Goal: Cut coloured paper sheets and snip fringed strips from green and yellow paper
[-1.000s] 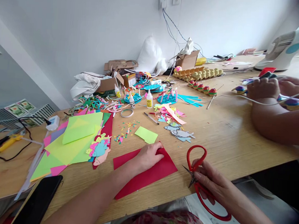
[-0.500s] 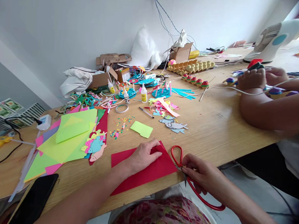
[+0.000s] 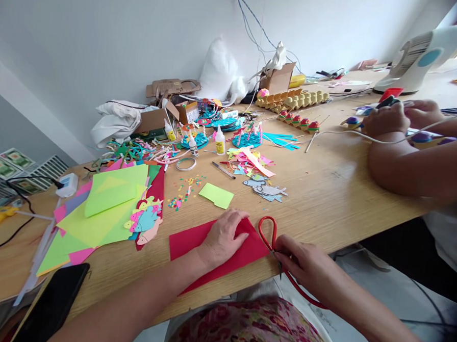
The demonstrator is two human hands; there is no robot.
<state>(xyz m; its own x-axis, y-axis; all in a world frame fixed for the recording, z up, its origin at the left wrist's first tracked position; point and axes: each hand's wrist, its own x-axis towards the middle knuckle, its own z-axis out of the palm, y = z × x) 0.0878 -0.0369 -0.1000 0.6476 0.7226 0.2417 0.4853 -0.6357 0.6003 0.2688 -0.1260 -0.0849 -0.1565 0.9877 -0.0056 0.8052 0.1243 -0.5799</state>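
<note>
My left hand [image 3: 222,238] lies on a sheet of red paper [image 3: 189,237] at the front edge of the table, its thumb apart from the fingers. At the sheet's right corner, my right hand [image 3: 304,263] grips a pair of scissors [image 3: 274,235] with large red loop handles. The blades point down past the table edge, partly hidden by the fingers. Beyond the sheet is a small yellow-green paper piece [image 3: 216,195]. Grey and blue fish cutouts [image 3: 269,191] rest to its right.
Coloured sheets [image 3: 107,205] with more fish cutouts [image 3: 147,223] are stacked at left, near a black phone [image 3: 53,302]. Glue bottles [image 3: 220,141], paper scraps [image 3: 252,162] and egg cartons [image 3: 293,100] stand farther back. Another person's hands [image 3: 388,118] work at right, near a white fan [image 3: 408,58].
My left hand has shifted slightly on the red paper. My right hand has tilted the scissors a little, still holding them by the sheet's corner.
</note>
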